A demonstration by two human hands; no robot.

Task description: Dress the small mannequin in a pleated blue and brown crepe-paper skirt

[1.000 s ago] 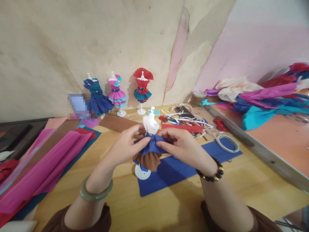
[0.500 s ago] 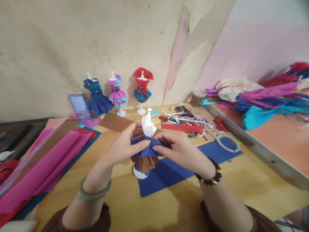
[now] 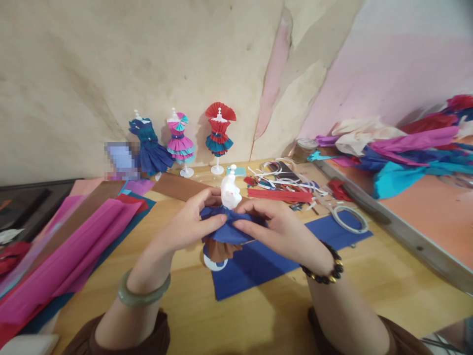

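A small white mannequin [image 3: 230, 192] on a round white base [image 3: 212, 264] stands tilted at the table's middle. It wears a brown pleated paper skirt [image 3: 219, 249] with a dark blue pleated paper strip [image 3: 226, 228] wrapped round its waist. My left hand [image 3: 188, 224] pinches the blue strip from the left, thumb and fingers closed on it. My right hand [image 3: 275, 229] pinches the same strip from the right. Both hands meet at the mannequin's waist. A dark blue paper sheet [image 3: 273, 256] lies flat under them.
Three dressed mannequins stand by the wall: blue [image 3: 148, 148], pink [image 3: 179, 143], red and teal [image 3: 219, 133]. Pink crepe paper rolls [image 3: 66, 246] lie at left. Paper scraps [image 3: 284, 185], a tape ring [image 3: 349, 219] and a jar [image 3: 303, 148] sit at right, beyond them heaped coloured paper [image 3: 406, 148].
The mannequin has been tipped and turned a little between my hands. My fingers have gathered the blue strip tighter round its waist. Both hands stay in nearly the same place.
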